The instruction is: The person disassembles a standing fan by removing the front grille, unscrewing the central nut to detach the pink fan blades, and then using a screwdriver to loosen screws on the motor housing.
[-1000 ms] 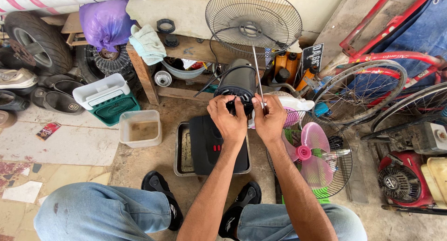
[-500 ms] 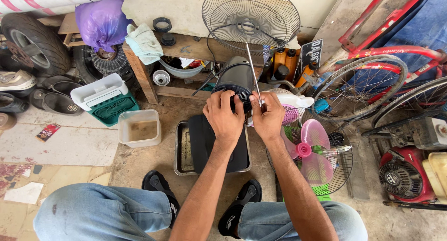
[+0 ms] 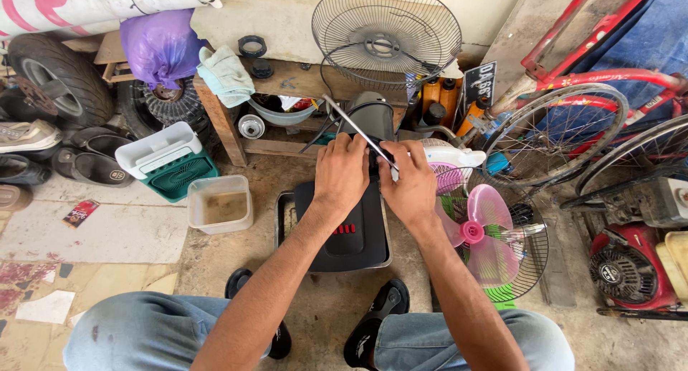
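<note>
1. Looking down, I see my left hand [image 3: 342, 172] and my right hand [image 3: 412, 185] side by side in the middle of the frame
2. Both hands rest on the top end of a black fan base [image 3: 349, 231], which lies on a metal tray [image 3: 284, 217] on the floor
3. My right hand is closed around a long thin screwdriver [image 3: 356, 131], and its shaft slants up to the left, over my left hand
4. My left hand is curled down onto the black part; I cannot tell what its fingers pinch
5. A grey fan motor [image 3: 373, 117] sits just above my hands
6. A pink fan blade [image 3: 476, 231] lies in a wire guard [image 3: 527, 260] just right of my right hand
7. Another round wire fan guard [image 3: 387, 34] leans at the top middle
8. A clear plastic tub [image 3: 220, 203] sits left of the tray, with a green and white box [image 3: 166, 163] next to it
9. A red bicycle [image 3: 595, 106] stands at the upper right
10. A red small engine [image 3: 631, 267] sits at the lower right
11. A purple bag [image 3: 158, 45] and a black tyre [image 3: 61, 77] are in the upper left
12. My black sandals [image 3: 376, 324] are at the bottom, near the tray
</note>
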